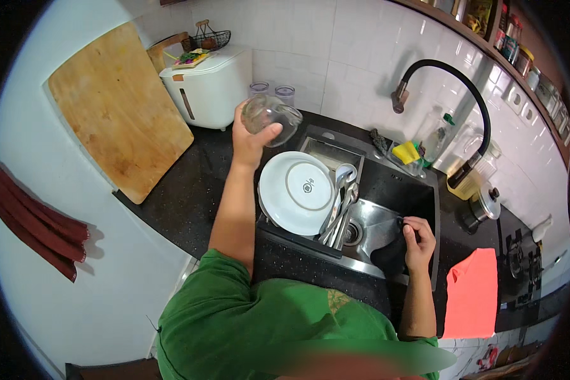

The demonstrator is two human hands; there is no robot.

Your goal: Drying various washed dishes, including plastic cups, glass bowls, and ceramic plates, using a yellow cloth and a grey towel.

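My left hand [249,147] grips a clear glass vessel [285,124] and holds it raised above the back left of the sink. Below it, a white bowl [278,194] lies upside down on a rack over the sink's left side, with another dish partly hidden underneath. Several metal spoons and other cutlery [343,211] lean beside the bowl. My right hand [419,242] hovers over the right side of the dark sink [408,190], its fingers curled together. Something dark shows at its fingertips; I cannot tell whether that is an object or shadow.
A black flexible faucet [456,76] arches over the sink. Behind stand a yellow sponge [406,152], bottles and a jug [477,175]. A coral cloth [472,294] lies right, near a lidded pot [484,204]. Left are a wooden board [118,114], a white bin [213,90] and two glasses [285,93].
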